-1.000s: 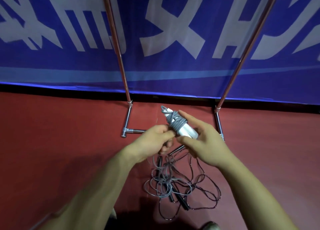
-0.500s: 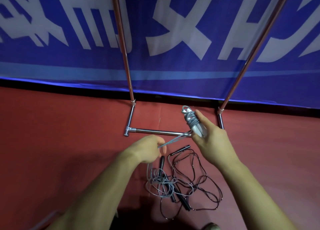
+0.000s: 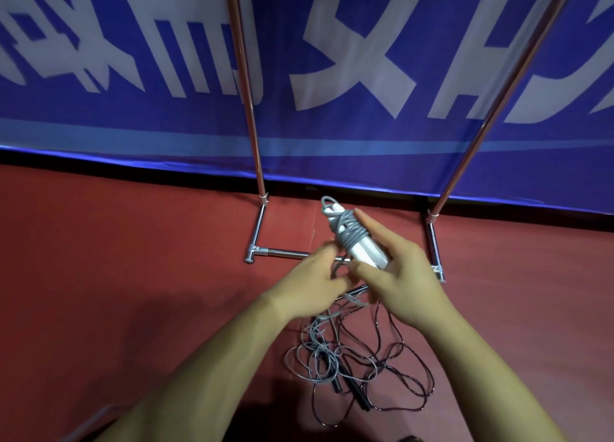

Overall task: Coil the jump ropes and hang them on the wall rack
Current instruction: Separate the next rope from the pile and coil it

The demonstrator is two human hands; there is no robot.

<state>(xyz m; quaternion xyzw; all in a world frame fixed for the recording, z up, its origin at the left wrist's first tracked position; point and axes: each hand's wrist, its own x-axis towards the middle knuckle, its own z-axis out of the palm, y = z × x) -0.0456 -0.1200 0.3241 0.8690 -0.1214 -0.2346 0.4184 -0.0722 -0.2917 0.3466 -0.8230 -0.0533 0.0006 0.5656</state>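
Left hand [image 3: 312, 277] returned to grey rope [image 3: 350, 232].

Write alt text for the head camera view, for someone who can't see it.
A right hand holds the white handles of a grey jump rope partly wound around them, while the left hand grips its loose cord. More tangled ropes lie on the red floor below, before a metal rack and blue banner.
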